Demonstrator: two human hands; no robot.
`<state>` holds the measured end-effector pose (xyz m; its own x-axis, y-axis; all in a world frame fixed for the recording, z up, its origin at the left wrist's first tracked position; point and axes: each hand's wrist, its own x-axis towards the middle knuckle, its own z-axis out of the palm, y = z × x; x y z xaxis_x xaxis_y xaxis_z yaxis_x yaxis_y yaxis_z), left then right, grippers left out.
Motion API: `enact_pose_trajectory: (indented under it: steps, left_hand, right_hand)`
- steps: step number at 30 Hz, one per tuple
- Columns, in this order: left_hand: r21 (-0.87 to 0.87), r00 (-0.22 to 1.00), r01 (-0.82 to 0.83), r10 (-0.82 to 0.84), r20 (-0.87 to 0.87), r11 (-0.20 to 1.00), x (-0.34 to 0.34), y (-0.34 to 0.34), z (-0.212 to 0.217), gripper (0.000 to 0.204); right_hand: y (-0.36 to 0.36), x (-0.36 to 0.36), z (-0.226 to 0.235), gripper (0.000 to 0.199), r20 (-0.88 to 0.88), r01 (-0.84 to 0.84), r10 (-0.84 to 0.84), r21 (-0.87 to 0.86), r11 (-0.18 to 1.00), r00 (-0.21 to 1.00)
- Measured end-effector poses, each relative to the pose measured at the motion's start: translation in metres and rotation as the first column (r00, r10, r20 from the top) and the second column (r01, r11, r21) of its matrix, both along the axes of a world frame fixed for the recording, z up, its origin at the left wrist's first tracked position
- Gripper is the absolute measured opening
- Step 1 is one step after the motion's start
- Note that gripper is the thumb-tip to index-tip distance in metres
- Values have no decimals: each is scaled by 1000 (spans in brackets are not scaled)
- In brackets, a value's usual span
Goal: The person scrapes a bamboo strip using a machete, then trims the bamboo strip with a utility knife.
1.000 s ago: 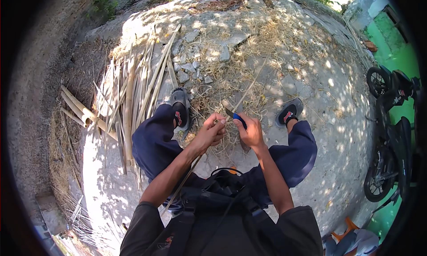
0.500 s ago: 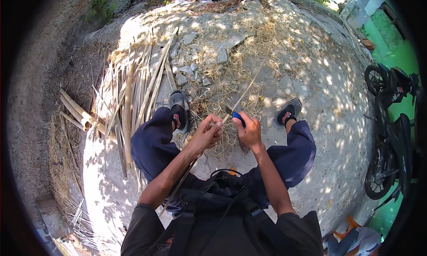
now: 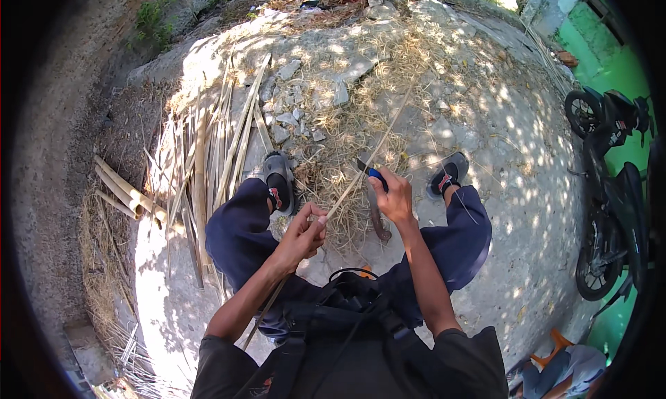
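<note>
My left hand [image 3: 303,235] pinches a long thin bamboo strip [image 3: 378,146] in front of my lap. From those fingers the strip slants away to the far right, and its near end trails back past my left forearm. A blue-handled knife [image 3: 374,175] is gripped in my right hand [image 3: 395,199]. Its dark blade lies against or just over the strip, beyond the left hand; whether they touch I cannot tell. Below the right hand, a brown, worn object [image 3: 378,225] lies on the ground, partly hidden.
Pale shavings [image 3: 347,139] litter the ground between my shoes. Split bamboo strips [image 3: 222,139] are piled at left, beside thicker bamboo poles [image 3: 125,184]. Broken stones [image 3: 284,118] lie ahead. A motorcycle [image 3: 607,198] stands at right; another person [image 3: 572,371] sits at lower right.
My left hand has drawn back toward my body and left, away from the knife, with the strip in its fingers. The right hand has shifted only slightly.
</note>
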<state>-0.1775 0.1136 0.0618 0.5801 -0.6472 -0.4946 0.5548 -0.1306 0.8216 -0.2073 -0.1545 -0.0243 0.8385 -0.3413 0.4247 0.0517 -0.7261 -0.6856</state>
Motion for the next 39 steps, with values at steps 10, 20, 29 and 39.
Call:
enact_pose_trajectory:
  steps: [10,20,29,39]
  left_hand:
    - [-24,1000,29,-28,6,999,-11,32,5,12]
    - [-35,998,31,-29,63,999,-21,42,4,12]
    - [-38,978,40,-31,205,998,-34,59,6,11]
    - [26,981,8,-13,194,1000,-53,79,20,10]
  right_hand:
    - [-2,8,3,30,-75,-8,8,2,1000,997]
    - [-16,12,7,32,-75,51,-53,-29,998,996]
    - [-40,19,-4,33,-63,96,-99,-54,994,993]
    - [-63,36,1,42,-113,255,-262,-75,964,958]
